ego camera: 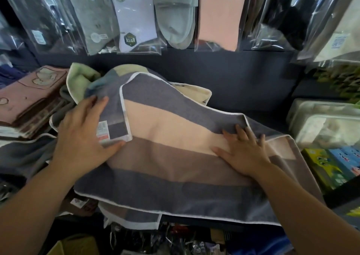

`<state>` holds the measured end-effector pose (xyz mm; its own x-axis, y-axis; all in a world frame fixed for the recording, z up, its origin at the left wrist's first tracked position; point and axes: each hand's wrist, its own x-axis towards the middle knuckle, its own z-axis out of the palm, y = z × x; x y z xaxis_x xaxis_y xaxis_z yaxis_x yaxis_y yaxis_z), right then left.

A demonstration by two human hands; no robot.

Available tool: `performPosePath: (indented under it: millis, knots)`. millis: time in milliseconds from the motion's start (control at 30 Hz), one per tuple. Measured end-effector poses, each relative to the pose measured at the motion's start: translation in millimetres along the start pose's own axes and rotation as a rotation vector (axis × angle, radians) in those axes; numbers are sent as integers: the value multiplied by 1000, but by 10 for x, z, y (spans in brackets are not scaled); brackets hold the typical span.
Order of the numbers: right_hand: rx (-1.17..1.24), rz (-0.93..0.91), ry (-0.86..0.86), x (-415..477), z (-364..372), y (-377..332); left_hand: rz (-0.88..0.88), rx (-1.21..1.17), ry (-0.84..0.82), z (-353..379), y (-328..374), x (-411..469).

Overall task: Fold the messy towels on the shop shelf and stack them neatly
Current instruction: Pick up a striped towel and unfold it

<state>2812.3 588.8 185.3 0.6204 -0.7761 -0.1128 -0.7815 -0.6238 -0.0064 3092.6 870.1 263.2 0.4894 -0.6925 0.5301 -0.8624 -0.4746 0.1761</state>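
Observation:
A striped towel point(167, 157) in grey-blue, peach and brown with a white hem lies spread over the shelf pile, its left corner folded over onto itself. My left hand point(83, 132) rests on that folded corner beside its paper label, fingers spread and thumb along the corner's lower edge. My right hand point(243, 151) lies flat on the peach stripe at the right, fingertips at a folded-over grey edge. A green and cream towel point(78, 79) lies bunched behind the left corner. A cream towel point(196, 91) peeks out at the back.
A stack of pink-brown folded towels point(25, 102) sits at the left. Bagged socks point(134, 16) hang on the wall above. Plastic-wrapped packs point(323, 124) and colourful boxes point(333, 165) stand at the right. Mixed goods point(175, 241) fill the space below the shelf edge.

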Motion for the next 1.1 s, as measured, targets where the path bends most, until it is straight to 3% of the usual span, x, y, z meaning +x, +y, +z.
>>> performPosePath:
  millis: [133,267,367,533,700,767,933,1100]
  knots:
    - [-100,64,321,-95,-8,169,64,60,-2,35,-92,-33]
    - [-84,221,183,-87,41,382,10,157,-221,98,-121,-94]
    - [41,240,7,-3,-4,475,-41,150,-228,135,-114,-105]
    - [125,175,-68,332,-63,724,-58,-72,-23,10,-58,-51]
    - [80,162,-61,428,-85,638,-422,-321,183,-176,-8,13]
    - [116,143,-43,381,-150,393,-415,-284,179,-252,11,52]
    - [128,-173,-108,132,-29,-277,-385,-369,153,-439,54,313]
    - [84,-201,-101,151,64,-270,-290,-267,272,-727,352,707]
